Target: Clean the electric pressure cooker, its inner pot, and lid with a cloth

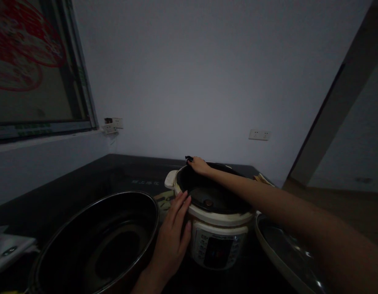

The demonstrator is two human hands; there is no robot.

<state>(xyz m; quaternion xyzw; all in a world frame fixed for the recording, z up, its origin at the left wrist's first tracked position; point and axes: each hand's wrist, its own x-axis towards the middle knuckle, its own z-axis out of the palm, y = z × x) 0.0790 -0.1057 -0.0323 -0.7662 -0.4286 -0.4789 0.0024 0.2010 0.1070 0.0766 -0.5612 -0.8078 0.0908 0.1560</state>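
A white electric pressure cooker (218,220) with a button panel on its front stands with its lid off. Its dark inside shows a small round brownish knob (208,202) at the bottom. My left hand (173,232) rests against the cooker's front left rim, fingers stretched out and holding nothing. Reaching across the opening, my right hand (199,165) is closed at the far left rim on a small black thing (189,159), perhaps a cloth; most of it is hidden. My right forearm covers part of the opening.
A large dark pan (155,208) sits to the left. A glass lid (277,241) lies at the right. A white object (11,251) is at the far left on the black countertop (115,171). Wall sockets (259,134) are behind, and a window (32,65) at left.
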